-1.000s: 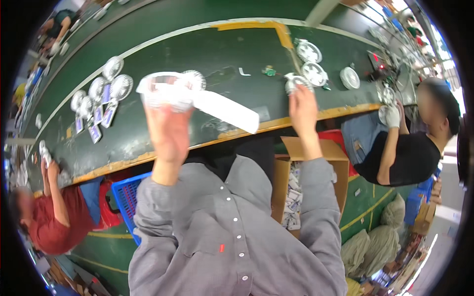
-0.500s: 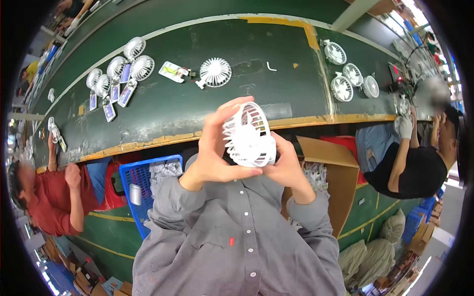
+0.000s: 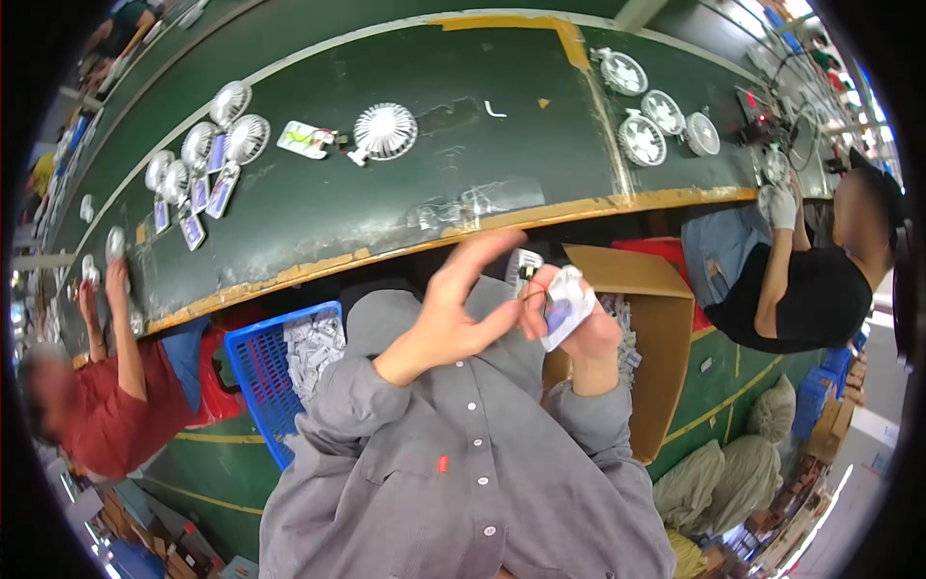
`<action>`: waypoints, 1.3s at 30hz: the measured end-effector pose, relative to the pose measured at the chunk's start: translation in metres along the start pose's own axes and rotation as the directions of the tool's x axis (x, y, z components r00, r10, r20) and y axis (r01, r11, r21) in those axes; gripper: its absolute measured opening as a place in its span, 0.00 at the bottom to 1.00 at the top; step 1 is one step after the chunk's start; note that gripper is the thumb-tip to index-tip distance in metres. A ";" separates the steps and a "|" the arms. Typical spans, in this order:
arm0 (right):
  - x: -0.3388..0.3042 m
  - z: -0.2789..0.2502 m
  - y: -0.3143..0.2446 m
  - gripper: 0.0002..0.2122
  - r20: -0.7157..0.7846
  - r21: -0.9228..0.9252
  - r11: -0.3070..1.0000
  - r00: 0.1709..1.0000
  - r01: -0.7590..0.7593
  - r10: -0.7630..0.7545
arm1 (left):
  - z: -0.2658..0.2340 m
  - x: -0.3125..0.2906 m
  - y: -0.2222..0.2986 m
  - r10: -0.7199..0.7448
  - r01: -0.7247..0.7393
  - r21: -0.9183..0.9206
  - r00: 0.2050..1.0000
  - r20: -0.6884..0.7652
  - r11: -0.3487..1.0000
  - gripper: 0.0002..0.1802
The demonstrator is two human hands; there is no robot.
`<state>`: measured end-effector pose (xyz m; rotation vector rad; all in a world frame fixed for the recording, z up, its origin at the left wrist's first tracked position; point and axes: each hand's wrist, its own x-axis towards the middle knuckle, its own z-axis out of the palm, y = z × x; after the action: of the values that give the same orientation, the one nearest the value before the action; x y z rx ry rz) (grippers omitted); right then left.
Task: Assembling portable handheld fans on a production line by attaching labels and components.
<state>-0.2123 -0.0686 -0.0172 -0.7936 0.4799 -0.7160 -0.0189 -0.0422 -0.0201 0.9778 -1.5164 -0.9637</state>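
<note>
Two co-workers (image 3: 125, 415) are flanking the green desk (image 3: 318, 207); before its worn edge (image 3: 323, 262) the right hand (image 3: 593, 343) is gripping a white part (image 3: 571, 304), the left hand (image 3: 444, 328) hovering, fingers apart, beside it.

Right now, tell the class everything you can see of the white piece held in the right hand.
The white piece looks like plastic, flattish and longer than wide, with a bluish-purple patch on its face. It is tilted and gripped in the right hand, on the person's side of the table. The left hand is open close by, apparently not touching it. Blur hides finer detail.
</note>
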 end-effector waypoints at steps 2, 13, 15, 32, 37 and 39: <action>-0.007 0.006 0.000 0.36 0.026 -0.012 0.995 0.995 0.101 -0.100 | 0.005 0.008 0.001 0.082 -0.076 -0.102 0.995 0.057 0.992 0.18; -0.036 0.024 -0.002 0.12 -0.122 -0.031 0.999 0.992 -0.011 0.007 | 0.008 -0.007 0.006 0.044 -0.037 -0.027 0.952 0.301 0.999 0.14; -0.043 0.007 0.000 0.11 -0.057 -0.049 0.985 0.985 -0.164 0.161 | 0.006 -0.009 0.008 0.018 -0.019 0.000 0.954 0.299 1.000 0.13; -0.042 0.014 0.024 0.08 -0.108 -0.368 0.826 0.902 -0.428 0.419 | -0.019 -0.025 0.018 0.088 -0.328 0.383 0.846 0.527 0.864 0.07; -0.046 0.026 0.005 0.13 0.070 -0.079 0.822 0.819 -0.564 0.569 | -0.025 -0.028 0.025 0.033 -0.054 0.032 0.884 0.465 0.998 0.08; -0.050 0.031 0.006 0.15 0.062 -0.053 0.840 0.838 -0.540 0.542 | -0.024 -0.026 0.030 -0.038 0.119 -0.144 0.883 0.468 0.982 0.08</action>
<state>-0.2239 -0.0144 0.0033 -0.6659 0.6160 -0.1472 0.0050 -0.0095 0.0021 0.7184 -1.7575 -1.4378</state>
